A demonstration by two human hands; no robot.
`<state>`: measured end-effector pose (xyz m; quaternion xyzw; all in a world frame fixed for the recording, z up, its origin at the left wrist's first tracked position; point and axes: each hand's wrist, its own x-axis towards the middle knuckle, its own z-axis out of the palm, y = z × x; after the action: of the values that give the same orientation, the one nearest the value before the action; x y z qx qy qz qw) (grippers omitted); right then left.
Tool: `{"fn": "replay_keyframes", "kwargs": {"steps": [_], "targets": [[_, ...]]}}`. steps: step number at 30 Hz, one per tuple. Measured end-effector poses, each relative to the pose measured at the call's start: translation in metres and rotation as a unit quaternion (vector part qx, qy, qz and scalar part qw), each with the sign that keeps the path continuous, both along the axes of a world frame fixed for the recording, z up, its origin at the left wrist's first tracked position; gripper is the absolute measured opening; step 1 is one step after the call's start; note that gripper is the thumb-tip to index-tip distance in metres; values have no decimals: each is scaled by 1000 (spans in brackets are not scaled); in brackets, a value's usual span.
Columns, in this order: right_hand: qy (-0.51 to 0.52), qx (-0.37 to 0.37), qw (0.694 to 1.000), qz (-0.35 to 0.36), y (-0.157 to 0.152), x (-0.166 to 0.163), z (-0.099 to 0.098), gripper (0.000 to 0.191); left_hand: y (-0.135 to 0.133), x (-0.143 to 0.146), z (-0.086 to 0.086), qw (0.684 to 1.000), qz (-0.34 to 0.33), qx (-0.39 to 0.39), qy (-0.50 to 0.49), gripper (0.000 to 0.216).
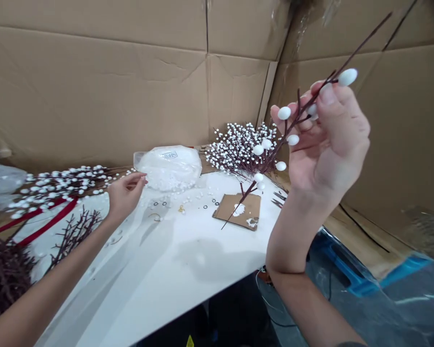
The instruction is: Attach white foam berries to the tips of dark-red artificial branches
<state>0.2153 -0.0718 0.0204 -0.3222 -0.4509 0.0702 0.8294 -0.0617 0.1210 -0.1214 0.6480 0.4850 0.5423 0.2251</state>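
Note:
Raised at the right, my right hand [329, 130] pinches a brown artificial berry branch [292, 123] between thumb and fingers. White oval berries sit on several of its side twigs, and its thin lower end points down toward the table. My left hand [127, 193] is at the left, thumb and fingertips pressed together beside a clear plastic bag [173, 166] of white pieces. Whatever those fingertips may hold is too small to make out. Below the branch lies a cardboard square [235, 212] with white glue-like smears.
Finished-looking berry branches [238, 144] are heaped at the back, with more berry branches [65, 183] at the left. Bare brown twigs [7, 274] and a red ribbon [47, 219] lie at lower left. Small rings and loose white berries dot the white table [173, 260]. Cardboard walls [112, 86] enclose it.

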Motion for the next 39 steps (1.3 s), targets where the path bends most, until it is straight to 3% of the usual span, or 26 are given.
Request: {"fn": "replay_keyframes", "kwargs": {"steps": [2, 4, 6, 9, 11, 15, 18, 23, 25, 28, 30, 32, 39], "targets": [[-22, -16, 1000, -15, -16, 3, 0, 6, -39, 24, 1, 998, -52, -17, 9, 21], [-45, -40, 998, -28, -29, 7, 0, 8, -80, 52, 3, 981, -170, -91, 8, 29], [-71, -62, 995, -22, -39, 12, -1, 8, -121, 82, 5, 926, -329, -181, -33, 39], [-112, -92, 989, 8, -46, 20, -8, 8, -177, 125, 5, 798, -529, -282, -56, 51], [-144, -146, 979, 21, -44, 25, -18, 10, -208, 154, 3, 740, -590, -318, -62, 55], [-212, -271, 939, 25, -28, 37, -50, 8, -248, 206, -2, 683, -601, -395, -125, 43], [-289, -342, 894, -7, -21, 49, -75, 7, -257, 228, -5, 680, -589, -422, -112, 33], [-218, -415, 875, 118, -33, 74, -108, 9, -223, 204, -21, 674, -635, -351, 140, 22], [-155, -431, 874, 161, -39, 83, -122, 13, -196, 187, -28, 736, -592, -282, 169, 23], [-100, -437, 878, 169, -45, 90, -141, 18, -157, 176, -36, 852, -460, -168, 185, 25], [-67, -436, 882, 169, -47, 92, -151, 22, -137, 180, -39, 893, -392, -100, 198, 28], [-40, -431, 885, 170, -50, 92, -159, 24, -124, 189, -41, 902, -371, -54, 215, 32], [18, -420, 891, 172, -59, 88, -168, 28, -110, 211, -46, 879, -402, 24, 258, 23]]}}
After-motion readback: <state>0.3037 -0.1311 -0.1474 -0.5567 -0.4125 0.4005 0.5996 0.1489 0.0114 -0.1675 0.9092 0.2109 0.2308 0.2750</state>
